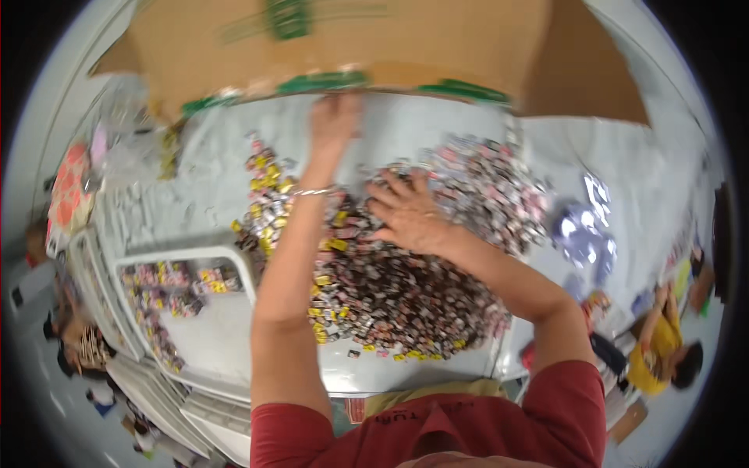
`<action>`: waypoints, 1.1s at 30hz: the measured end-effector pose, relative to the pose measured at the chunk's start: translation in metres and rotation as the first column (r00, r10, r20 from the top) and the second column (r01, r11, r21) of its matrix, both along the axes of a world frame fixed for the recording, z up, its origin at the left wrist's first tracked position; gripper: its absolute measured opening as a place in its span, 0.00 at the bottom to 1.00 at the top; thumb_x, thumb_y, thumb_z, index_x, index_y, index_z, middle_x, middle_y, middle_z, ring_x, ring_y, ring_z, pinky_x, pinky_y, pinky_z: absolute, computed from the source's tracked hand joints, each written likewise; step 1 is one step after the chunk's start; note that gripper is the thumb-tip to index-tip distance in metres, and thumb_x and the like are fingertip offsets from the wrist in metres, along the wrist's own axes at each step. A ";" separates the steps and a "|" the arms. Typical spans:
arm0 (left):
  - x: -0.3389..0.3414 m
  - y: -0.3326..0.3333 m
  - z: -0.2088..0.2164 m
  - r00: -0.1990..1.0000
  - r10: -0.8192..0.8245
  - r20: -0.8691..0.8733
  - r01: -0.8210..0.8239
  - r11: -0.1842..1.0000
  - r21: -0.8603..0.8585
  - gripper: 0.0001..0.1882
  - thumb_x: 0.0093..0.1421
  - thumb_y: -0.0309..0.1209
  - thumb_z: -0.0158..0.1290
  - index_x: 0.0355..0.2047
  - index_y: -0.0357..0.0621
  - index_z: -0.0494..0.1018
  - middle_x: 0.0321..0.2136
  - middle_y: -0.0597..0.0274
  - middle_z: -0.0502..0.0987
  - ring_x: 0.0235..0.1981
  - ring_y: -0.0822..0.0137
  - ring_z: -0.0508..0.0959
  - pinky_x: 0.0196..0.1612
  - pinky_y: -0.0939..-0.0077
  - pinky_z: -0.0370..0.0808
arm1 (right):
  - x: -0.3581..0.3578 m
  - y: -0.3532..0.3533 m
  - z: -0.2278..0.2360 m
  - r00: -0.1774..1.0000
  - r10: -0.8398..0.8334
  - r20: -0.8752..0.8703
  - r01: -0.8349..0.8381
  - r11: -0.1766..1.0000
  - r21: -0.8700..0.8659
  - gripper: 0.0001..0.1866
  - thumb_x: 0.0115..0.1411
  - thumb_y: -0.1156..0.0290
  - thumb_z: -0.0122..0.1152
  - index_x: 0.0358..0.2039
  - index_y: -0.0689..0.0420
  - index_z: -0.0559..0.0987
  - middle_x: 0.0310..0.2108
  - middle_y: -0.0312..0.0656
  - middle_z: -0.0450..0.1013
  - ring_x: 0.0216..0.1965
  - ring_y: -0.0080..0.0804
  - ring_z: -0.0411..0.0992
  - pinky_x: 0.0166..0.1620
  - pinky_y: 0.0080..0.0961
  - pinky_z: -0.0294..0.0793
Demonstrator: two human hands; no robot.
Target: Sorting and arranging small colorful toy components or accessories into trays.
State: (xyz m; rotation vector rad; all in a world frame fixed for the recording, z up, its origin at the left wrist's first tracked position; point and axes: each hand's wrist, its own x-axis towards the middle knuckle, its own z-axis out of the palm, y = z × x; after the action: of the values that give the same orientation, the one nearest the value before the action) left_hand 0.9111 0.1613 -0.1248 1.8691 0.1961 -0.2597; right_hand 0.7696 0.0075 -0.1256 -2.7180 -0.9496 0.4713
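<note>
One pile of small packets [398, 304], silver, pink, dark and yellow, loose across the middle of a pale-covered table [222, 168]; one right hand [412, 217], back upward, fingers spread wide, laid over the pile's upper part; one left hand [335, 121], blurred, at the near edge of a cardboard box [452, 43] with green tape, whether its fingers grip anything cannot be told; one bracelet [314, 192], pale, on the left wrist; one white tray [179, 253], left of the pile, similar pieces grouped inside; one shiny bluish plastic bag [579, 232], right of the pile
</note>
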 end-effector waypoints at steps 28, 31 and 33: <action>-0.064 -0.033 0.121 0.997 0.047 -0.059 -0.075 0.683 -0.726 0.35 0.61 0.49 0.47 0.61 0.42 0.53 0.57 0.54 0.60 0.58 0.55 0.62 0.56 0.57 0.62 | 0.099 -0.175 0.059 0.476 -0.857 -0.197 0.649 0.191 0.736 0.18 0.54 0.63 0.60 0.42 0.59 0.75 0.28 0.44 0.74 0.18 0.32 0.71 0.26 0.31 0.70; -0.019 -0.052 0.145 0.986 -0.040 -0.163 -0.154 0.169 -0.974 0.31 0.60 0.47 0.50 0.56 0.40 0.58 0.52 0.50 0.66 0.51 0.54 0.69 0.51 0.58 0.68 | 0.161 -0.219 0.088 0.435 -0.894 -0.112 0.584 0.185 0.791 0.17 0.57 0.59 0.53 0.26 0.60 0.81 0.16 0.43 0.72 0.19 0.30 0.71 0.26 0.29 0.69; 0.022 -0.023 0.115 0.997 -0.056 -0.047 -0.039 0.127 -0.991 0.22 0.60 0.42 0.51 0.47 0.38 0.65 0.43 0.52 0.72 0.42 0.57 0.73 0.45 0.59 0.73 | 0.180 -0.224 0.127 0.451 -0.891 -0.055 0.587 0.250 0.770 0.17 0.56 0.57 0.55 0.29 0.60 0.80 0.21 0.45 0.75 0.21 0.30 0.72 0.27 0.30 0.69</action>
State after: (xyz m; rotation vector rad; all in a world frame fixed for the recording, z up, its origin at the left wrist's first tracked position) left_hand 0.9335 0.1384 -0.0094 0.4288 0.0121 -0.3468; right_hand 0.9496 -0.2170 0.0014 -2.1165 0.2910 -0.5945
